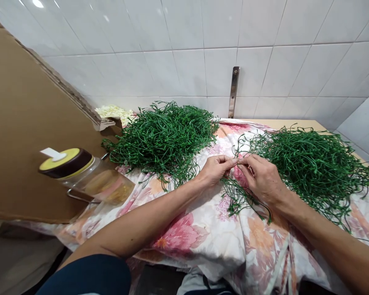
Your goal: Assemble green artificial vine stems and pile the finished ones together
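Both my hands meet above the cloth between two heaps of thin green stems. My left hand (215,167) is closed, thumb and index finger pinched at a green stem. Right beside it, my right hand (263,177) is closed in a pinch on the same spot, its fingertips almost touching the left ones. The small part between the fingertips is mostly hidden. Under my hands lies a small loose bunch of green stems (238,196). The large left heap of green stems (169,135) and the right heap of green stems (313,168) look thin, curly and branched.
A flowered cloth (181,233) covers the table. At left stand a cardboard sheet (33,123) and a tilted clear jar (107,184) with a yellow-and-brown lid. Pale yellow pieces (113,111) lie behind the left heap. A metal strip (234,92) is on the tiled wall.
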Tool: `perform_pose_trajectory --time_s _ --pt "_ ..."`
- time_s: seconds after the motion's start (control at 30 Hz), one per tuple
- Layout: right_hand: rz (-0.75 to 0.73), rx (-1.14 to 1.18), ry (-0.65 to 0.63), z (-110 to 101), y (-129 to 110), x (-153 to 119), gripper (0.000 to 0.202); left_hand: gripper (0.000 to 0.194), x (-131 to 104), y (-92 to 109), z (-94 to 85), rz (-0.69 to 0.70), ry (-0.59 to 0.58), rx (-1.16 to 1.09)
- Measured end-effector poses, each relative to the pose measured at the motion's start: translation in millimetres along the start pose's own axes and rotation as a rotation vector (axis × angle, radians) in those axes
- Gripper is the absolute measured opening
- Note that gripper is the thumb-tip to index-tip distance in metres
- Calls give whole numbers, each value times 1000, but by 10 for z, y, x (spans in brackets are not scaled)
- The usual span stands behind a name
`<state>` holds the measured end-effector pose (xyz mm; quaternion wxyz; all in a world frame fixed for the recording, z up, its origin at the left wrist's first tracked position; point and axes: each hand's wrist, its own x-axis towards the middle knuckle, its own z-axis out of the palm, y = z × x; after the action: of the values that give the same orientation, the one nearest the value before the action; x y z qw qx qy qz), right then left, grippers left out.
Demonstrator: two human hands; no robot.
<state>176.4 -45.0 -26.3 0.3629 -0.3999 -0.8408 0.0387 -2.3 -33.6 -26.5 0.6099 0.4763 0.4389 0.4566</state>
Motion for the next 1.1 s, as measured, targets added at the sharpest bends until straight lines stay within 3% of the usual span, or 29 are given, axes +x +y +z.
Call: perform_pose_trajectory --time_s 0.2,0.37,0.57,0.7,1.1 --pt "-89 -124 -17 32 -86 -10 15 42 55 -88 22 -3 100 -76" --pt "-257 -62 -134 91 -333 -33 24 39 216 -55 -107 -13 174 -108" --pt "47 228 42 -34 -175 40 14 36 211 9 -202 -42 -28 -132" --pt "187 309 31 -60 -6 60 16 36 133 31 -138 -75 -90 -94" --pt "86 207 11 -35 59 81 16 32 50 20 -67 -105 -126 -27"
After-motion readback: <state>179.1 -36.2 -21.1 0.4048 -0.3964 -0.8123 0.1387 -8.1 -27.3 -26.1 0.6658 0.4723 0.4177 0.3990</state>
